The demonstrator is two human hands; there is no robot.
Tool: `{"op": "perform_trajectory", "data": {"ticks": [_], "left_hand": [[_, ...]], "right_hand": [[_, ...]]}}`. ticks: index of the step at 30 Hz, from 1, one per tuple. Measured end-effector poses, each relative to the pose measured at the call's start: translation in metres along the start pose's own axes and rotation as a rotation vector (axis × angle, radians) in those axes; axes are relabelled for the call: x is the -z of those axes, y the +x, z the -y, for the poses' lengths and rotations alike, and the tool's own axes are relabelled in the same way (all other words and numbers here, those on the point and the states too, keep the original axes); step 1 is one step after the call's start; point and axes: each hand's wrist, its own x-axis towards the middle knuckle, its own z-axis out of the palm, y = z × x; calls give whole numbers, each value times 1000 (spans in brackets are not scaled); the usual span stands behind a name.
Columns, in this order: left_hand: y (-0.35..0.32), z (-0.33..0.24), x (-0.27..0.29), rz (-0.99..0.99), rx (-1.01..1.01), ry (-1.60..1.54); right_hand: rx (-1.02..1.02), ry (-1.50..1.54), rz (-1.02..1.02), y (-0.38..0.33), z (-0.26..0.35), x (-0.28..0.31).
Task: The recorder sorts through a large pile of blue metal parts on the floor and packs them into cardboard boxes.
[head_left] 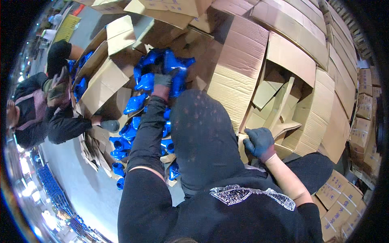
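My left hand, in a dark glove with a maroon cuff, reaches forward into a pile of glossy blue hollow castings. Its fingers are partly hidden and smeared, closed on a blue casting that is blurred too. More blue castings with round openings lie in rows beside and under my left forearm. My right hand, gloved alike, is curled at the near edge of an open cardboard carton, thumb on top. Cardboard dividers stand and lean inside that carton.
On the left another person squats by an open carton that holds blue castings. Stacked cartons rise at the far right, with strapped cartons at the near right. Loose cardboard sheets lie on the grey floor.
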Motion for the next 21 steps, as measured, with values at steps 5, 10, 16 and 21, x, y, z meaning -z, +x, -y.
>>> {"op": "perform_trajectory", "data": {"ticks": [5, 10, 16, 21], "left_hand": [[50, 52, -64, 357, -260, 507], [45, 25, -152, 578, -549, 1065], [-8, -29, -142, 649, -649, 771], [39, -81, -94, 573, -632, 622]], "right_hand": [[-29, -33, 22, 4, 2, 2], [-84, -29, 91, 1, -4, 1], [-127, -23, 71, -9, -13, 3], [-97, 71, 41, -7, -8, 3]]}}
